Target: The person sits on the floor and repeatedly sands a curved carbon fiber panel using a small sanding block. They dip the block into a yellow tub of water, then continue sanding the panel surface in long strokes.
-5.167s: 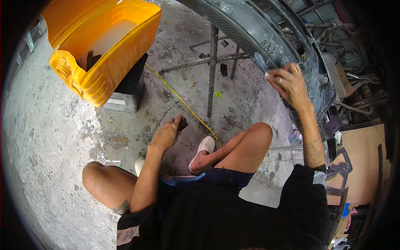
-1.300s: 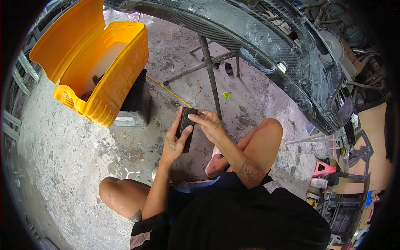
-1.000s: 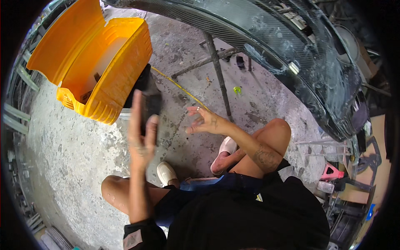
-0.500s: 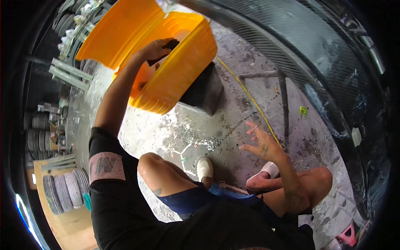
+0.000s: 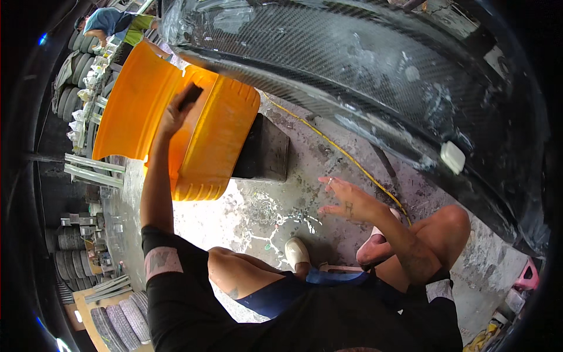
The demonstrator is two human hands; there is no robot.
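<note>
My left hand [image 5: 172,117] is closed around a small dark rectangular block [image 5: 190,95], raised over the open mouth of the yellow plastic bin [image 5: 224,138]. The bin's hinged yellow lid [image 5: 136,97] is swung back to the left. My right hand [image 5: 350,199] hangs in the air in front of my right knee, fingers apart and holding nothing. To the right of the bin, a large dark panel with a carbon-fibre weave [image 5: 363,64] spans the upper part of the view, dusty with pale smears. On its edge sits a white block [image 5: 452,156].
Beneath the bin stands a black box [image 5: 262,149]. A yellow cord [image 5: 346,154] crosses the paint-stained floor. Stacked tyres [image 5: 120,322] line the left side. Another person [image 5: 120,24] is bent over at the upper left. A pink object [image 5: 528,274] lies far right.
The view has shifted, bringing more of the dark panel and another person into sight. My left hand has lifted the block up from inside the bin. My right hand stays open.
</note>
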